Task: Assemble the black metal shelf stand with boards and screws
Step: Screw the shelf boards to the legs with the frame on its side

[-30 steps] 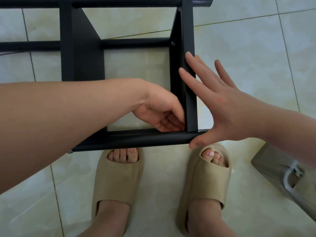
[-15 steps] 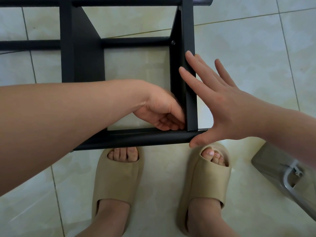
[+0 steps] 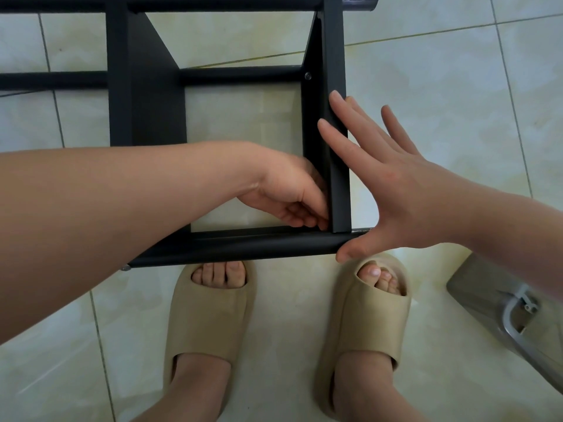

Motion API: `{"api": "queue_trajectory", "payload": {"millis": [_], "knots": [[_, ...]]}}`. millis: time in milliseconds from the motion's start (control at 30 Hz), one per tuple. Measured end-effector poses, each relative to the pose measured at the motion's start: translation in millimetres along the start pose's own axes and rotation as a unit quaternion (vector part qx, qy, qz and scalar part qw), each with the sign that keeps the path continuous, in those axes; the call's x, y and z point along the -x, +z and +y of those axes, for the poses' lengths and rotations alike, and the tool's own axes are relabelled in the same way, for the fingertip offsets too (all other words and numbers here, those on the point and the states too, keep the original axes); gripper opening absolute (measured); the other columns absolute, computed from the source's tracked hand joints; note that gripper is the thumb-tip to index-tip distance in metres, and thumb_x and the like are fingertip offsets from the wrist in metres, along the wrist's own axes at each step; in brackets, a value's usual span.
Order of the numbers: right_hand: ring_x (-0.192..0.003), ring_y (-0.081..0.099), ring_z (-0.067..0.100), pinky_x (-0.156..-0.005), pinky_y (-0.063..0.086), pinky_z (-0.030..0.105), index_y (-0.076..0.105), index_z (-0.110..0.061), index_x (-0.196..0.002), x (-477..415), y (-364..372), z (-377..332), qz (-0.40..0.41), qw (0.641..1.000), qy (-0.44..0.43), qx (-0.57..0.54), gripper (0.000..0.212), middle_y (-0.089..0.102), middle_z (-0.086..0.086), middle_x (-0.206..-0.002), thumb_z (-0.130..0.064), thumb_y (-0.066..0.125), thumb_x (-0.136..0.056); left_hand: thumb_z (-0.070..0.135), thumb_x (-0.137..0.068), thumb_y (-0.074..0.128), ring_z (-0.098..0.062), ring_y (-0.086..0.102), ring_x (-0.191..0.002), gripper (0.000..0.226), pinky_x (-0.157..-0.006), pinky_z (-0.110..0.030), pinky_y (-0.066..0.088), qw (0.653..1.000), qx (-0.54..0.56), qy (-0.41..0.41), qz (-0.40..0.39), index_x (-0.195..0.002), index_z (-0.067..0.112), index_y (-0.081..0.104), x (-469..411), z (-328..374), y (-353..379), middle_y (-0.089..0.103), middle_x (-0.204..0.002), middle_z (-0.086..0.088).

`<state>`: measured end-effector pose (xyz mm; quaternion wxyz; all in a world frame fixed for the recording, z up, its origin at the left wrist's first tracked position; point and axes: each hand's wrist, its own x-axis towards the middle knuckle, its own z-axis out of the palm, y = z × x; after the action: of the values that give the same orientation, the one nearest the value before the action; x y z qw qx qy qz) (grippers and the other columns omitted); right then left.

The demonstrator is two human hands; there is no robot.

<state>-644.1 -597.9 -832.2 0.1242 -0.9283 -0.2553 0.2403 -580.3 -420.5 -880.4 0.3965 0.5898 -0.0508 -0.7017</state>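
Locating the black shelf stand (image 3: 146, 86) comes first, says the student: where is it?

Tutor: It lies on the tiled floor (image 3: 441, 86), seen from above. Take its upright board (image 3: 335, 86) as the reference. A round tube (image 3: 243, 245) meets the near end of that board, and a second dark board (image 3: 152, 123) stands well to the left of it, parallel.

Student: And the left hand (image 3: 289, 199)?

Tutor: It reaches inside the frame, to the inner face of the upright board, at the corner where board and tube join. Its fingers (image 3: 301, 219) are curled, tips against the board. Whether they hold anything cannot be told, as the tips hide the corner.

Student: The right hand (image 3: 405, 193)?

Tutor: It is on the outer side of the same board. Its fingers (image 3: 341, 138) are straight and spread wide, lying flat along the board's edge, and the thumb (image 3: 350, 252) rests against the tube's end just below the board. It holds nothing.

Student: Any fasteners?

Tutor: One screw (image 3: 308, 75) shows on the board's inner face, near its far end, where a crossbar (image 3: 240, 75) joins.

Student: What else?

Tutor: Two feet in beige slippers, one (image 3: 210, 324) near-left of the board and one (image 3: 368, 318) just nearer than its end. A grey object (image 3: 487, 300) with a metal bracket lies well to the near-right. What it is cannot be told.
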Motion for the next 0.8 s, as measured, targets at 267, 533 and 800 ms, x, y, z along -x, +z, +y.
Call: {"api": "queue_trajectory", "payload": {"millis": [267,533,800], "knots": [[-0.154,-0.019,0.024,-0.123,-0.012,0.050,-0.004,-0.013,-0.162,0.3,0.1,0.7,0.000,1.000,0.000,0.000,0.142,-0.019,0.011,-0.167,-0.091,0.057,-0.060,-0.007,-0.092,0.054,-0.016,0.070,-0.076,0.021,-0.073,-0.025,0.059,0.995,0.091,-0.014,-0.049,-0.090,0.006,0.070,2.8,-3.6,-0.2,0.073,-0.084,-0.007],[-0.154,-0.018,0.025,-0.124,-0.011,0.052,-0.004,-0.012,-0.162,-0.1,-0.4,0.2,-0.001,1.000,0.002,-0.001,0.143,-0.019,0.012,-0.167,-0.089,0.061,-0.060,0.001,-0.092,0.062,-0.013,0.060,-0.068,0.016,-0.072,-0.025,0.052,1.000,0.022,-0.006,-0.001,-0.082,0.013,0.069,-0.7,-4.7,1.6,0.069,-0.074,-0.002],[-0.154,-0.019,0.023,-0.123,-0.015,0.046,-0.005,-0.013,-0.162,-0.2,0.5,1.0,0.000,1.000,0.002,-0.004,0.143,-0.020,0.010,-0.167,-0.090,0.059,-0.060,0.004,-0.091,0.060,-0.015,0.062,-0.073,0.021,-0.080,-0.030,0.051,0.998,0.054,-0.001,-0.025,-0.080,0.015,0.073,1.3,-8.6,2.1,0.071,-0.078,-0.001]]}}
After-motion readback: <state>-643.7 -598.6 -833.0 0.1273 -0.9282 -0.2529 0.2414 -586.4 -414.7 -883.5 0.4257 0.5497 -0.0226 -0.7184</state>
